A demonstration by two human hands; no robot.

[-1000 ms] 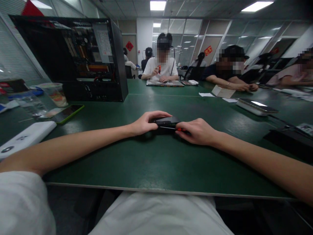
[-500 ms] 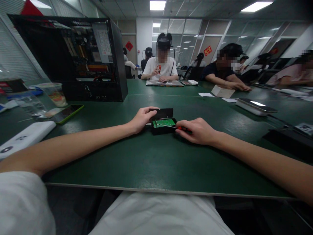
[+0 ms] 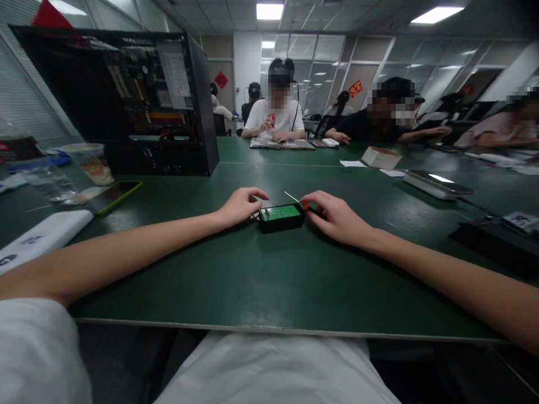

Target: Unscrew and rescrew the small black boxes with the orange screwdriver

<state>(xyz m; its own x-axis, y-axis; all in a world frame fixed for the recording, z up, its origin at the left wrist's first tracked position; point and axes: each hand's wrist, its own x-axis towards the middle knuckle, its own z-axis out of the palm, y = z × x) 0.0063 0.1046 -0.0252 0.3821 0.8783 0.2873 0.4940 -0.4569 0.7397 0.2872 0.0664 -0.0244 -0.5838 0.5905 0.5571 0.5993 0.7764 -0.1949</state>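
Fingers of the left hand (image 3: 242, 205) curve loosely, with a gap between thumb and forefinger; they lie at the left end of the box (image 3: 281, 225), and whether they touch it cannot be told. The right hand (image 3: 337, 217) holds a screwdriver (image 3: 307, 207) by its red-and-black handle, fingers closed about it at the box's right end; the thin shaft points up and leftward, beyond the box's far edge. The box, black and open at the top, sits on the green table (image 3: 269, 280) between the two hands, a green board (image 3: 281, 212) visible inside. Farther left lie a white slab (image 3: 50, 235) and a phone (image 3: 113, 196), with a cup (image 3: 99, 168) behind; a PC case (image 3: 206, 123) stands beyond them, its side open. To the right are a device (image 3: 438, 185) with a bright patch and a carton (image 3: 381, 158). Opposite, a co-worker (image 3: 292, 116) in white sits at the table.
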